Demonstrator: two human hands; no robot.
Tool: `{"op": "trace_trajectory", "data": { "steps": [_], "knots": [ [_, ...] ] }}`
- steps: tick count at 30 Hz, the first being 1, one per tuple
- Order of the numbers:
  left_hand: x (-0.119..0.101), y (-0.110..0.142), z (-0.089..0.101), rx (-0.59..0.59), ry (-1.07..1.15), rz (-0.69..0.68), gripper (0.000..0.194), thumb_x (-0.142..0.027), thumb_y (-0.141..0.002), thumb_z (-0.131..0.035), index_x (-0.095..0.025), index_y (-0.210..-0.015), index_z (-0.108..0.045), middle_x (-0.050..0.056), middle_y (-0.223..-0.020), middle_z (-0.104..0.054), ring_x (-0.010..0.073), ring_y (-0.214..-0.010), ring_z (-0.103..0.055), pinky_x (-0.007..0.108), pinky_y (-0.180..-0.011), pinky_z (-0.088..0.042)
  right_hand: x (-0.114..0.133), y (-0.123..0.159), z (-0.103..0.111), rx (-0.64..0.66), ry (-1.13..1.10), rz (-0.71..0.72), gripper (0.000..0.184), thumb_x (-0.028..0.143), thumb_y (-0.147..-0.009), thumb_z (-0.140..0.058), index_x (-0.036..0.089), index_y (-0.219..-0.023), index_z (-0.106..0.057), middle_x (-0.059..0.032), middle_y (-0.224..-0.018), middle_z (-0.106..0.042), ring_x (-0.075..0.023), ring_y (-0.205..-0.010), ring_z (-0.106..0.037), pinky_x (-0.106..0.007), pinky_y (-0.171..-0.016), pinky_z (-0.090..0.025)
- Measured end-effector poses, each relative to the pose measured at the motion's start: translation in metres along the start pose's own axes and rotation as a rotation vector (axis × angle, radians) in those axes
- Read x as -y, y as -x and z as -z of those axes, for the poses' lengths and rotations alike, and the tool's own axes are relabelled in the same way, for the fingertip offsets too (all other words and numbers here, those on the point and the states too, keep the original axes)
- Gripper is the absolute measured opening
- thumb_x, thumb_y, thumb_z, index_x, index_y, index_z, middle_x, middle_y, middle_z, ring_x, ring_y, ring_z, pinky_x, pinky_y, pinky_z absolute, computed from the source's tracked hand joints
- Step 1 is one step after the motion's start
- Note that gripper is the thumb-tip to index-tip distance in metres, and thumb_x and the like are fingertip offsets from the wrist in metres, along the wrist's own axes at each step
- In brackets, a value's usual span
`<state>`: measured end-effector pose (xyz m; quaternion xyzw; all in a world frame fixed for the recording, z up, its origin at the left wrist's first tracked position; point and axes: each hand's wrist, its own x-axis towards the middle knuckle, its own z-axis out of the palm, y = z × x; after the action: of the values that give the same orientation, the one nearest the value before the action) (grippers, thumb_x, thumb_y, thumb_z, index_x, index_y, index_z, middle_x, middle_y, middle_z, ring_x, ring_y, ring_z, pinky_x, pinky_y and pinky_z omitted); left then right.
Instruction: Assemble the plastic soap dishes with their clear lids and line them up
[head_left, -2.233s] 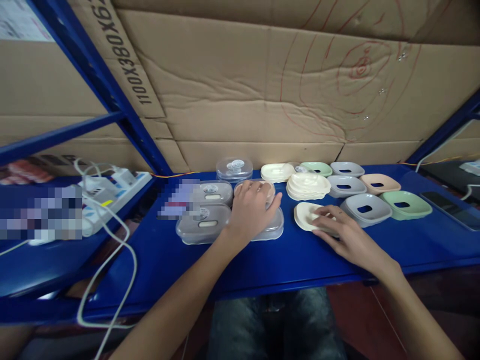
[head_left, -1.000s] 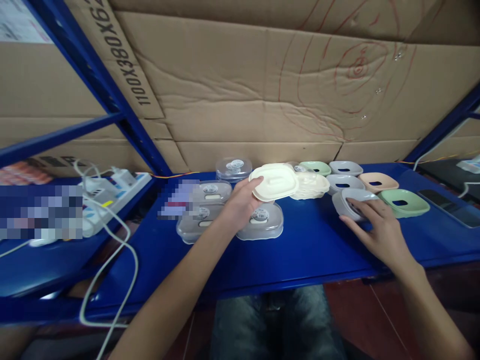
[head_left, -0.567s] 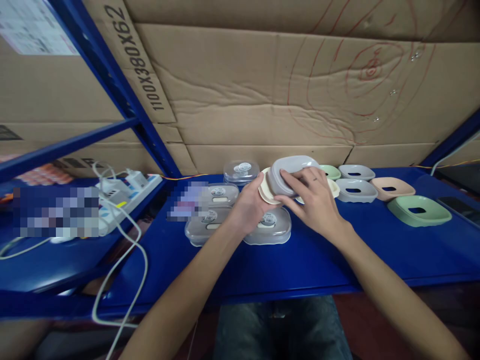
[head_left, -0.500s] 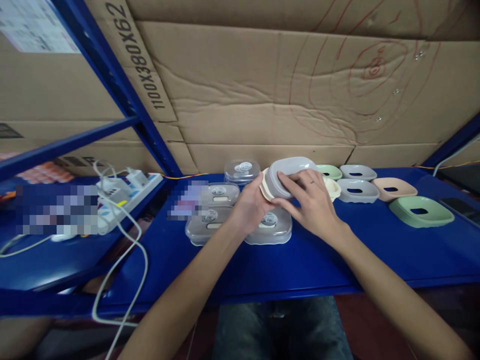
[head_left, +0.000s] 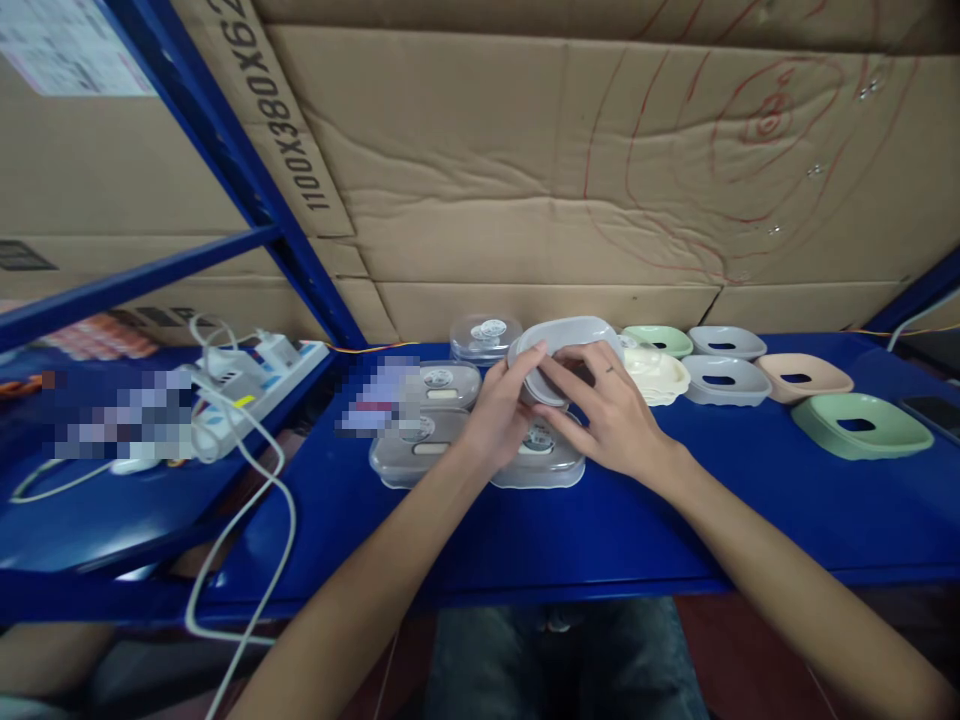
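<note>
Above the blue table, both hands grip a grey rounded plastic dish (head_left: 574, 330). My left hand (head_left: 501, 405) is closed on its left side, the thumb lying over the rim. My right hand (head_left: 611, 405) holds the front right, with fingers bent over the edge and into the dish. The fingers hide much of its near side. Below and left of the hands stand lidded boxes with clear grey covers: one box (head_left: 540, 465) under the hands and another box (head_left: 412, 460) beside it. Right behind my right hand sits a cream dish (head_left: 656, 375).
Several dishes with oblong holes stand on the right: a green dish (head_left: 862, 425), a peach dish (head_left: 801, 377) and a grey dish (head_left: 726, 380). More covered boxes (head_left: 486, 338) stand at the back. A power strip (head_left: 289, 385) with white cables lies left, by a blue post (head_left: 277, 210). Cardboard (head_left: 487, 150) walls the back.
The grey dish has tipped and shifted slightly left, its hollow now showing. The cream part seen beneath it is hidden. My right fingers have moved from its outer face over its edge.
</note>
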<state>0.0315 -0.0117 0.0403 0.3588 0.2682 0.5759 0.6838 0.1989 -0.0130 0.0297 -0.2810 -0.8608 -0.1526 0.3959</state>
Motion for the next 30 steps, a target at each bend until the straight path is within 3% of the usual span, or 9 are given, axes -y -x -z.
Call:
{"op": "trace_trajectory", "data": {
  "steps": [3, 8, 16, 20, 24, 27, 30],
  "knots": [
    [0.001, 0.001, -0.001, 0.005, 0.012, -0.018, 0.03, -0.038, -0.081, -0.095, -0.018, -0.085, -0.074, 0.001, -0.081, -0.072, 0.0142, -0.077, -0.068, 0.023, -0.061, -0.05, 0.0, 0.003, 0.001, -0.005, -0.018, 0.003, 0.048, 0.035, -0.11, -0.06, 0.016, -0.153, -0.062, -0.0206, -0.13, -0.063, -0.035, -0.116, -0.061, -0.056, -0.098, -0.059],
    [0.002, -0.001, 0.0, 0.005, 0.023, -0.023, 0.03, -0.034, -0.074, -0.097, -0.017, -0.085, -0.074, 0.002, -0.081, -0.071, 0.0141, -0.074, -0.065, 0.022, -0.055, -0.042, 0.0, 0.007, -0.001, 0.033, -0.023, -0.003, 0.046, 0.032, -0.111, -0.057, 0.016, -0.154, -0.063, -0.0215, -0.137, -0.062, -0.0366, -0.126, -0.061, -0.059, -0.105, -0.057],
    [0.004, -0.003, 0.003, 0.014, -0.016, -0.048, 0.032, -0.038, -0.074, -0.096, -0.017, -0.088, -0.075, 0.003, -0.084, -0.074, 0.0164, -0.077, -0.066, 0.025, -0.058, -0.044, 0.006, 0.011, -0.005, -0.007, -0.023, -0.03, 0.051, 0.026, -0.11, -0.058, 0.022, -0.16, -0.06, -0.0201, -0.142, -0.063, -0.0375, -0.131, -0.057, -0.062, -0.11, -0.053],
    [0.004, -0.001, 0.002, 0.042, -0.076, -0.065, 0.03, -0.035, -0.074, -0.095, -0.017, -0.089, -0.077, 0.004, -0.085, -0.076, 0.0185, -0.081, -0.071, 0.026, -0.062, -0.047, 0.008, 0.012, -0.007, -0.035, -0.012, -0.046, 0.042, 0.029, -0.11, -0.058, 0.022, -0.15, -0.067, -0.0175, -0.139, -0.063, -0.0352, -0.13, -0.057, -0.061, -0.113, -0.054],
    [0.002, -0.001, 0.003, -0.007, -0.068, -0.037, 0.028, -0.028, -0.07, -0.096, -0.017, -0.084, -0.075, 0.001, -0.08, -0.075, 0.0139, -0.072, -0.067, 0.024, -0.06, -0.046, 0.006, 0.012, -0.005, -0.013, -0.046, -0.027, 0.036, 0.032, -0.109, -0.061, 0.02, -0.142, -0.07, -0.0179, -0.142, -0.062, -0.0357, -0.137, -0.055, -0.061, -0.116, -0.054],
    [0.0, -0.002, 0.004, -0.04, -0.029, -0.024, 0.027, -0.025, -0.071, -0.094, -0.018, -0.09, -0.075, 0.001, -0.086, -0.078, 0.0154, -0.076, -0.071, 0.026, -0.068, -0.053, 0.0, 0.014, -0.002, -0.108, -0.064, -0.067, 0.038, 0.033, -0.107, -0.064, 0.024, -0.144, -0.068, -0.0168, -0.147, -0.06, -0.0367, -0.143, -0.054, -0.064, -0.12, -0.051],
    [-0.002, -0.004, 0.005, -0.067, -0.041, -0.05, 0.039, -0.023, -0.073, -0.091, -0.019, -0.109, -0.077, 0.005, -0.098, -0.083, 0.023, -0.092, -0.078, 0.031, -0.08, -0.06, -0.009, 0.015, 0.001, -0.273, -0.051, -0.221, 0.038, 0.034, -0.107, -0.064, 0.026, -0.144, -0.068, -0.0165, -0.148, -0.062, -0.0369, -0.143, -0.056, -0.067, -0.122, -0.046]
  ]
}}
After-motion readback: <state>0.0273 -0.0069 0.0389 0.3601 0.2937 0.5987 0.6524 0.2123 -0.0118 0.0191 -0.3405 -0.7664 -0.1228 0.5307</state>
